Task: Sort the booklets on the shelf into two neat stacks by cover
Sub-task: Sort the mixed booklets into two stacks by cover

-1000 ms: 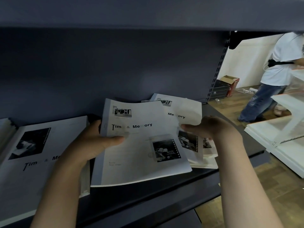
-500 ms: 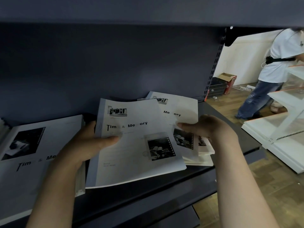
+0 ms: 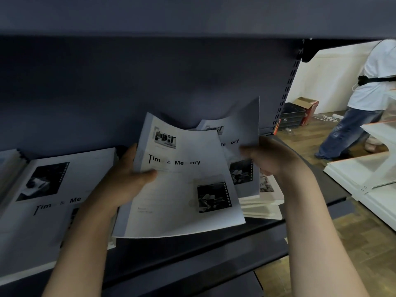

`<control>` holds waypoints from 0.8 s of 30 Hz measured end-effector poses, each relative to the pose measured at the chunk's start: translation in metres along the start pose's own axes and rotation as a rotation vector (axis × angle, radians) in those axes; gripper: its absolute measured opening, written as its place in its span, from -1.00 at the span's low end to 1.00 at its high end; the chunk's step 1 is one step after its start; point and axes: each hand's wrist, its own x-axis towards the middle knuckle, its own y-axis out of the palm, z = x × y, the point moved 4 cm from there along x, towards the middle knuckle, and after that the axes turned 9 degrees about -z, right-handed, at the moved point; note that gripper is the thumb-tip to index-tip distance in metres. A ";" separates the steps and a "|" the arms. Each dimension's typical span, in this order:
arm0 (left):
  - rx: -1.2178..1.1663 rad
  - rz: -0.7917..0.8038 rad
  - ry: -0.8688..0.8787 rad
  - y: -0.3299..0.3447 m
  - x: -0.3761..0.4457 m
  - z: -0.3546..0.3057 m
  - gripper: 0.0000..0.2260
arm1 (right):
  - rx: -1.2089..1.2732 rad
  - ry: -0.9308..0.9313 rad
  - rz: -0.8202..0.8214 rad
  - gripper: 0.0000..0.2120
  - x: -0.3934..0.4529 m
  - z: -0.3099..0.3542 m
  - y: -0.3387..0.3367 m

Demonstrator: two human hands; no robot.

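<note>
My left hand (image 3: 122, 179) grips the left edge of a white "Time & Memory" booklet (image 3: 182, 189) and holds it lifted and bent above the dark shelf (image 3: 214, 254). Behind it, my right hand (image 3: 270, 159) pinches the right edge of a second booklet (image 3: 242, 133) with the same cover, raising it off a small pile (image 3: 263, 202) at the right. A stack (image 3: 42, 206) with a different cover, a large film-strip photo at its top left, lies at the left, partly under my left forearm.
The shelf's back panel (image 3: 128, 93) and the shelf above (image 3: 192, 13) close in the space. A slotted upright (image 3: 287, 86) ends the shelf at the right. Beyond it a person in a white shirt (image 3: 364, 93) stands on a wooden floor near white panels (image 3: 364, 179).
My right hand has lifted the second booklet's right edge up off the right pile. The booklet in my left hand has risen and bent more.
</note>
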 end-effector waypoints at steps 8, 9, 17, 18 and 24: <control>-0.034 -0.151 0.029 -0.050 -0.019 0.004 -0.50 | 0.114 -0.091 -0.103 -0.73 -0.003 0.036 0.005; -0.052 -0.167 0.017 -0.060 -0.023 0.005 -0.50 | 0.124 -0.103 -0.113 -0.74 -0.004 0.042 0.008; -0.098 -0.286 0.019 -0.126 -0.049 0.022 -0.56 | 0.060 -0.283 -0.066 -0.88 -0.031 0.103 0.043; -0.088 -0.294 0.003 -0.133 -0.051 0.027 -0.55 | 0.034 -0.311 -0.056 -0.93 -0.035 0.109 0.050; -0.052 -0.380 -0.075 -0.175 -0.059 0.050 -0.53 | -0.095 -0.426 -0.018 -0.96 -0.056 0.136 0.085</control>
